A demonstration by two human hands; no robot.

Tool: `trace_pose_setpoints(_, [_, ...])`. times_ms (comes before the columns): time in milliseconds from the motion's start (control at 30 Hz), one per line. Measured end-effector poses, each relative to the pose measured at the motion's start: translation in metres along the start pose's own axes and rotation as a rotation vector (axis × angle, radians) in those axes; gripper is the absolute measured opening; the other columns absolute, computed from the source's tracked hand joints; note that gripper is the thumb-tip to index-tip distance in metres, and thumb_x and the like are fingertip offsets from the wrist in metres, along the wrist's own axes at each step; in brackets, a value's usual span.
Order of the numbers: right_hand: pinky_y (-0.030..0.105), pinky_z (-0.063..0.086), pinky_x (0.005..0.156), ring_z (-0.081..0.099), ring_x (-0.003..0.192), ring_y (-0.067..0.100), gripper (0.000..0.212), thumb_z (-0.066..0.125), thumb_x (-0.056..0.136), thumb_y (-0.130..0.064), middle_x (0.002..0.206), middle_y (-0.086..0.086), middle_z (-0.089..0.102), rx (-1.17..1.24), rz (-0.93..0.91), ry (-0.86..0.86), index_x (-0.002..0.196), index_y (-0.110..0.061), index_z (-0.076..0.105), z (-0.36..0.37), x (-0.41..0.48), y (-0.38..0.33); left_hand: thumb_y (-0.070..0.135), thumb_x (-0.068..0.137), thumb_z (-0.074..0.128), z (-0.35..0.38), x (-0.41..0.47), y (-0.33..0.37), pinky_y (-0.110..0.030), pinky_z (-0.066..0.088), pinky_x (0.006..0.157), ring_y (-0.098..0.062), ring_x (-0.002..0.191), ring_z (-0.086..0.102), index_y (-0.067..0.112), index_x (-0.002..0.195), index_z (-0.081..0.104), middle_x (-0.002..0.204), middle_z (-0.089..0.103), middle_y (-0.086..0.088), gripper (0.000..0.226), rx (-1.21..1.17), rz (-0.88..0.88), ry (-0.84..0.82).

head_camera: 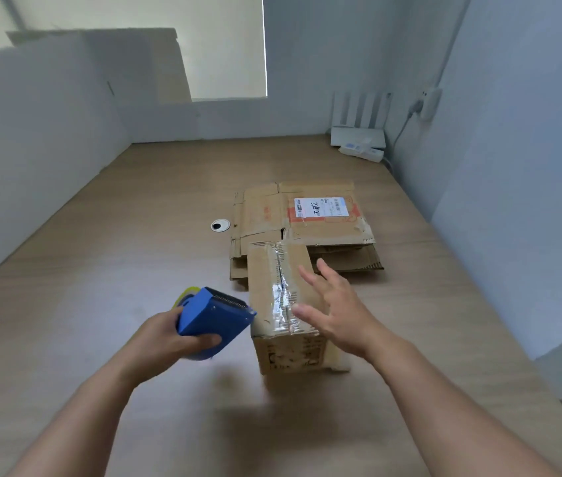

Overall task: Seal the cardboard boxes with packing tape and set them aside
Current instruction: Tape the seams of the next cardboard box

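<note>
A small cardboard box (272,270) stands on the wooden table (100,270) in the middle, with a strip of clear packing tape along its top seam. My left hand (166,339) grips a blue tape dispenser (210,316) just left of the box, its toothed blade near the box's front top corner. My right hand (336,304) hovers with fingers spread over the right side of the box top. Whether it touches the box is unclear.
Flattened cardboard boxes (307,218), the top one with a white shipping label, lie right behind the small box. A round cable hole (220,225) sits left of them. A white router (358,132) and power strip (362,151) occupy the far right corner. White partitions wall in the table.
</note>
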State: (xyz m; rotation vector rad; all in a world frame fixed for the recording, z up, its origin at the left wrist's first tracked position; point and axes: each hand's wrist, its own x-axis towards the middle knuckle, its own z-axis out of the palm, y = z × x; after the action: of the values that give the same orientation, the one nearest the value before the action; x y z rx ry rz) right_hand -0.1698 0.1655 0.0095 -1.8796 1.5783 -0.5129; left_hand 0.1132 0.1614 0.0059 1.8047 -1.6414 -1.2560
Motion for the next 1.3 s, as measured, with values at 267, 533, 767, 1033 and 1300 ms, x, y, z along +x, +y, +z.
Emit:
trace_pose_setpoints(267, [0.032,0.046,0.099,0.056,0.11,0.005,0.046,0.066,0.088,-0.032,0.116,-0.014,0.059,0.491,-0.142,-0.047,0.131,-0.028,0.054,-0.02,0.0,-0.04,0.011,0.073,0.081,0.002,-0.037,0.051,-0.024,0.054,0.071,-0.009,0.08,0.067,0.023,0.099,0.068,0.091,0.073,0.007,0.032,0.029,0.187,-0.124])
trace_pose_setpoints(533, [0.019,0.048,0.067,0.056,0.07,0.003,0.012,0.061,0.091,-0.007,0.076,-0.002,0.061,0.607,-0.192,0.118,0.083,-0.016,0.063,-0.02,-0.006,-0.043,0.026,0.072,0.081,0.002,-0.046,0.065,-0.017,0.05,0.064,-0.006,0.076,0.065,0.026,0.1,0.067,0.088,0.071,0.013,0.032,0.113,0.199,-0.167])
trace_pose_setpoints(767, [0.027,0.049,0.068,0.051,0.067,0.002,0.019,0.052,0.096,-0.014,0.074,-0.011,0.056,0.366,-0.193,0.238,0.082,-0.026,0.051,-0.012,-0.015,-0.048,0.09,0.02,0.065,0.001,-0.047,0.072,-0.013,0.046,0.052,-0.006,0.069,0.067,0.024,0.091,0.07,0.08,0.072,0.012,0.098,0.094,0.188,-0.166])
trace_pose_setpoints(1033, [0.024,0.048,0.059,0.05,0.062,0.004,0.013,0.052,0.097,-0.016,0.074,-0.008,0.055,0.391,-0.003,0.362,0.084,-0.016,0.054,0.003,-0.027,-0.036,0.084,0.025,0.068,-0.018,-0.039,0.077,-0.024,0.047,0.058,-0.015,0.062,0.068,0.019,0.08,0.07,0.072,0.072,0.001,0.085,0.175,0.156,-0.195])
trace_pose_setpoints(1300, [0.037,0.05,0.068,0.055,0.064,0.021,0.019,0.054,0.093,-0.015,0.072,0.0,0.058,0.361,0.272,0.497,0.075,-0.019,0.054,0.002,-0.037,0.012,0.089,0.009,0.067,-0.078,-0.039,0.039,-0.04,0.052,0.073,-0.028,0.067,0.071,0.009,0.081,0.075,0.073,0.074,-0.008,0.108,0.354,-0.046,-0.222])
